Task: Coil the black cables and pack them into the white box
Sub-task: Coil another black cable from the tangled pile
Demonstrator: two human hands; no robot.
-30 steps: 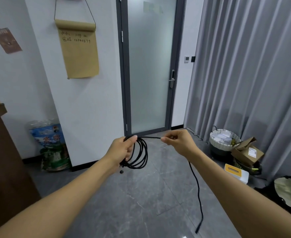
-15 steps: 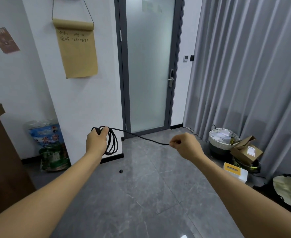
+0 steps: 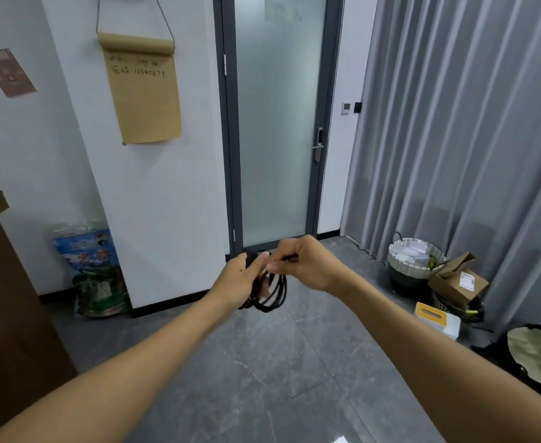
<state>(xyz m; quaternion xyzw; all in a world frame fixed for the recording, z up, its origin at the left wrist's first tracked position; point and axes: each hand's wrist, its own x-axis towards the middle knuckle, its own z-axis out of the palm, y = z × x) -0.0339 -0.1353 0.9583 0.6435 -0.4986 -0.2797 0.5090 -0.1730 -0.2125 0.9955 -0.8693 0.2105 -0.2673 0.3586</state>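
A black cable [image 3: 275, 294] hangs in several loops in front of me at about waist height. My left hand [image 3: 240, 278] grips the top of the coil, with the loops drooping below its fingers. My right hand [image 3: 301, 266] is right beside the left and pinches the last stretch of the cable against the coil's top. No loose tail hangs toward the floor. The white box is not in view, unless it is the white box with a yellow top [image 3: 437, 319] on the floor at the right.
A frosted glass door [image 3: 278, 123] stands straight ahead. A wicker basket [image 3: 414, 260], an open cardboard box [image 3: 458, 281] and a black bag [image 3: 534, 356] line the grey curtain on the right. A printed sack [image 3: 95, 273] leans on the left wall beside a brown cabinet [image 3: 7, 298].
The hands were apart with a cable stretch taut between them. Now the right hand has come in to the left, laying that stretch onto the coil.
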